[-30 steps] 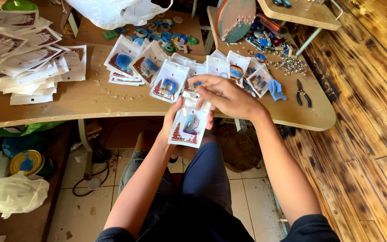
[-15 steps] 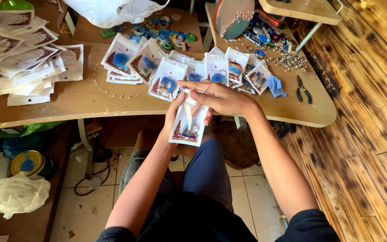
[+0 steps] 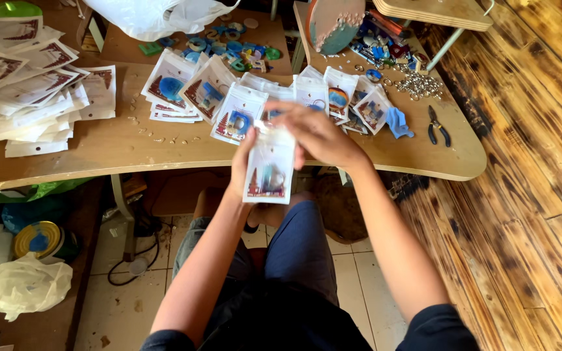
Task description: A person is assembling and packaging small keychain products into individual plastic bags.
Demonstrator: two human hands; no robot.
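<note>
- Small plastic pouch: held upright between both hands, just off the near edge of the surface.
- Left hand: grips its side.
- Right hand: pinches its top.

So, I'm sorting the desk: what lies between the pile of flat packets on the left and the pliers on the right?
In the head view, a row of filled packets lies between the flat packets and the pliers, then a blue cloth.

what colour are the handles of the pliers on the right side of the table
Dark blue to black, going by the head view; the pliers lie on the wooden table, apart from both hands.
</note>
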